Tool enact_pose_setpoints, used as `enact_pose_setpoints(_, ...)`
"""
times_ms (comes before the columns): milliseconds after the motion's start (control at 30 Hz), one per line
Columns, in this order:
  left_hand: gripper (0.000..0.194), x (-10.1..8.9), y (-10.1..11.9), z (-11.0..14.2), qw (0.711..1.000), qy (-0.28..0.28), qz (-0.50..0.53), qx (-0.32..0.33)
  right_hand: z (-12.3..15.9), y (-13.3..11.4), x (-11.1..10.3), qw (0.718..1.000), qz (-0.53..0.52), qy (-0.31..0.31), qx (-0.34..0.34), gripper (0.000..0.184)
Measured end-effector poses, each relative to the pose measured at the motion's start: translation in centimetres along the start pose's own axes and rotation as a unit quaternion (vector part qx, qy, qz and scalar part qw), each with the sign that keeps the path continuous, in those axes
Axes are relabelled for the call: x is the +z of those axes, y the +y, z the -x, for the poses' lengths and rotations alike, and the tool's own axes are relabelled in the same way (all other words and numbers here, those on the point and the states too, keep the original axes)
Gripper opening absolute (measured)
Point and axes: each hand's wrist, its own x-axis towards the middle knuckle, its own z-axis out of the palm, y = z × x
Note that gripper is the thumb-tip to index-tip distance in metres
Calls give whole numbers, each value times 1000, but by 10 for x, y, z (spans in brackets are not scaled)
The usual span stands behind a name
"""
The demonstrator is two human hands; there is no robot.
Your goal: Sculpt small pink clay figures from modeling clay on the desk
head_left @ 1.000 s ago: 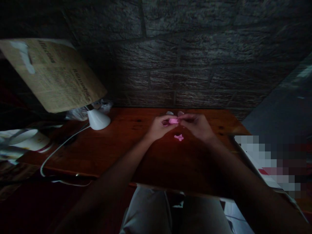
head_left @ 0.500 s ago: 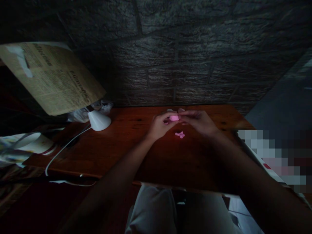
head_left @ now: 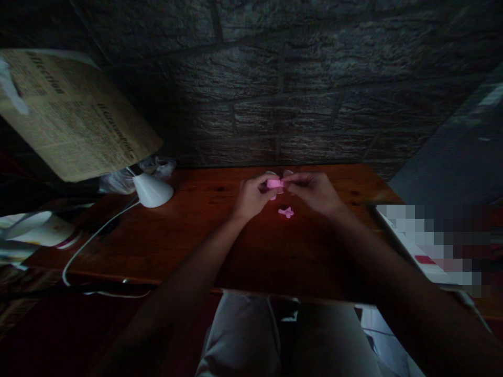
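My left hand (head_left: 251,196) is closed around a small pink block (head_left: 275,183) that looks like modelling clay, thumb below and fingers above. At the block's right end, the fingertips of my right hand (head_left: 316,191) are pinched together on it. Just below, on the wooden table (head_left: 176,235), lies a small pink piece with several rounded lobes (head_left: 286,212). Pale roundish pieces (head_left: 288,173) show behind my hands, partly covered by the fingers. Dim light hides the finer detail.
A lamp with a white base (head_left: 152,191) and a newsprint-patterned shade (head_left: 86,120) stands left, its white cord (head_left: 96,228) trailing over the table edge. Clear plastic (head_left: 113,182) lies behind it. Farther left is a paper cup (head_left: 43,229). A dark stone-patterned wall (head_left: 259,78) rises behind.
The view has shifted slightly, so everything sits a little farther left and higher. My right fingertips have moved slightly on the pink block's right end; my left hand keeps its hold.
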Motion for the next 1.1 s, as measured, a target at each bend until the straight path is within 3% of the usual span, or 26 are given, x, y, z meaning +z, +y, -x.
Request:
enact_pose_setpoints(200, 25, -10, -10, -3, 994, -19, 95, -46, 1, -4, 0, 998, -32, -49, -31, 35)
enact_pose_setpoints(567, 39, -13, -10, -5, 984, -91, 140, -69, 3, -12, -5, 988, 135, -38, -66, 21)
enact_pose_setpoints(833, 45, -13, -7, -5, 985, -109, 125, -51, -1, 0, -4, 994, 61, -45, -81, 20)
enact_pose_setpoints(1100, 42, -9, -13, -4, 994, -70, 79, -26, 0, -5, -4, 992, 93, -46, -70, 16)
